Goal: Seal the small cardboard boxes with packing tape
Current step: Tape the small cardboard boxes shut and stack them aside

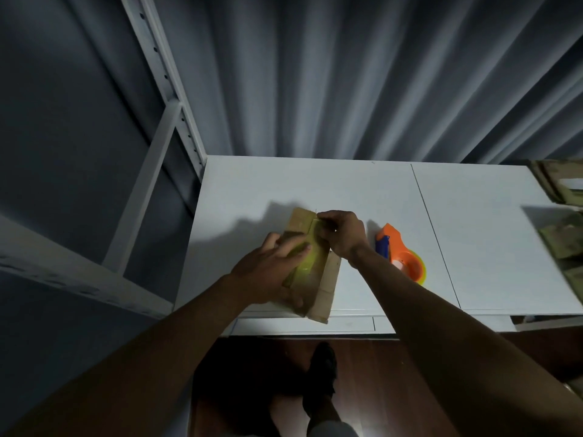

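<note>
1. Our right hand [342, 236] sits at the far end of the cardboard box [310, 269], fingers curled narrow, pinching or pressing something at the top edge. Probably the tape end; the contact itself is too small to make out.
2. Our left hand [271, 272] lies flat on the box top, fingers spread forward, palm down. It holds nothing and just pins the box and presses on the strip.
3. A yellowish tape strip [307, 263] runs lengthwise down the middle of the box top, between the two hands. It looks laid over the centre seam, but the seam is hidden.
4. The box lies on the white table [362, 190] near the front edge, slightly angled, with its near corner close to the edge.
5. The orange tape dispenser [402, 257] lies on the table just beside our right wrist, not touching the box. Neither hand is on it.
6. More cardboard [558, 184] sits at the far right of the table, blurred. We can't tell whether those are boxes waiting to be sealed.
7. Our read on the step: the strip is applied and we are smoothing it and folding the far end down.
8. Next we likely need to rub the strip flat along its length and wrap the near end over the edge. Then we swap boxes, keeping the left hand down so the box doesn't slide off the front.
</note>
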